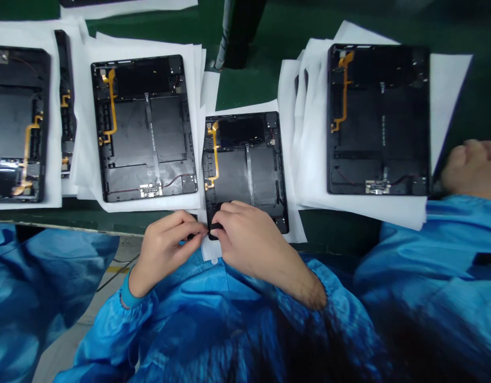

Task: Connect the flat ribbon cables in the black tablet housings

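An opened tablet housing lies in front of me, with an orange flex cable along its left side and a grey ribbon cable down its middle. My left hand is pinched just outside the housing's lower-left corner; a bit of something black shows behind its fingers. My right hand bends over the lower edge, thumb and fingers closed around a small dark piece at that same corner. What either hand pinches is mostly hidden. The fingertips of both hands almost meet.
More opened tablets lie on white sheets: one to the left, one to the right, others at far left. A dark post rises at the back of the green bench. Co-workers in blue sit on both sides; one hand rests at right.
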A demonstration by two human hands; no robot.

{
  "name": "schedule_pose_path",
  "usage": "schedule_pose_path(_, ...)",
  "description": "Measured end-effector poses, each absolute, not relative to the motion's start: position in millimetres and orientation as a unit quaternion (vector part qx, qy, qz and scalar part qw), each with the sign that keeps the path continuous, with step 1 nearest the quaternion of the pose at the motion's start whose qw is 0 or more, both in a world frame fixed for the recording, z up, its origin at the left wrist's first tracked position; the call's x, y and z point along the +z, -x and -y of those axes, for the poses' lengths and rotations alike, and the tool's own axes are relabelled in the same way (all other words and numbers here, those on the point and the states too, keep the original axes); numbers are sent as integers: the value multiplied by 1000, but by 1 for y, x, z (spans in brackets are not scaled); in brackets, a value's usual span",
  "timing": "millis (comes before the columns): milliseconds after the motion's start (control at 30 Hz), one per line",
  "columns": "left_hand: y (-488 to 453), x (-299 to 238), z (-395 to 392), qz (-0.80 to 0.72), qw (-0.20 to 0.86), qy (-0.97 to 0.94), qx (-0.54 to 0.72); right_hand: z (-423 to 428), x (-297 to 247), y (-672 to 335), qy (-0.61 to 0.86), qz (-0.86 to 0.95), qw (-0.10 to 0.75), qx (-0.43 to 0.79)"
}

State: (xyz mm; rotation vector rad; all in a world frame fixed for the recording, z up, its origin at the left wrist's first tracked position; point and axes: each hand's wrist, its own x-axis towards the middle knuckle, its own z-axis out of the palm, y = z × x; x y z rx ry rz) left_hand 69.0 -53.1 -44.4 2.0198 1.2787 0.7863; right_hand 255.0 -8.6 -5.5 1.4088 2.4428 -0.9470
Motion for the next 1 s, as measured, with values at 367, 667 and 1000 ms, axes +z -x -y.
schedule_pose_path(367,-70,-46,57,-513,303,-747,297,9,-4,-253,-477,-828,88,-282)
schedule_pose_path(667,-67,-47,53,-468,308,-767,313,5,3,-247,-472,-824,125,-287)
schedule_pose_path(1000,-69,-43,53,-492,323,-754,293,6,2,-247,-485,-818,116,-287)
